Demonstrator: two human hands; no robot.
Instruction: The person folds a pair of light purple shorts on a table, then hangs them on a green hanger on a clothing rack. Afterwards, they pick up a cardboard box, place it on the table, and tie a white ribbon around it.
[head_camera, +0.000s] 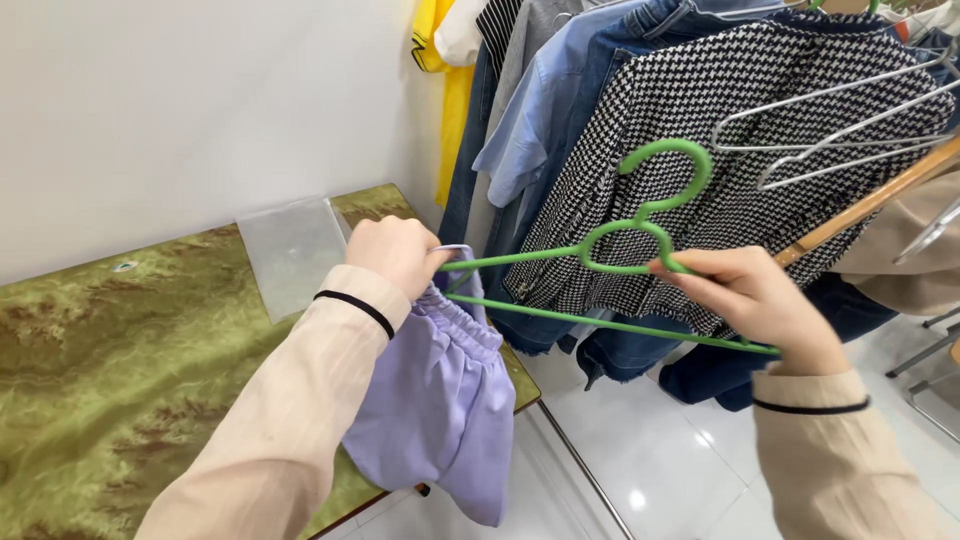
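My left hand (398, 252) is closed on the elastic waistband of the lilac skirt (440, 400) — fingers pinched tight, fabric bunched against one end of the green hanger (610, 255). The skirt hangs from that end, draping down over the edge of the table (120, 360). My right hand (760, 300) grips the hanger near its other end, fingers curled round the lower bar just below the hook. The hanger sits roughly level between both hands. Behind its left end a clear plastic bag (292, 252) lies flat on the table's green mottled cover. Past the hanger — a houndstooth jacket (720, 120), denim and blue shirts on a rack, with bare metal hangers (840, 130) up right of the hook.
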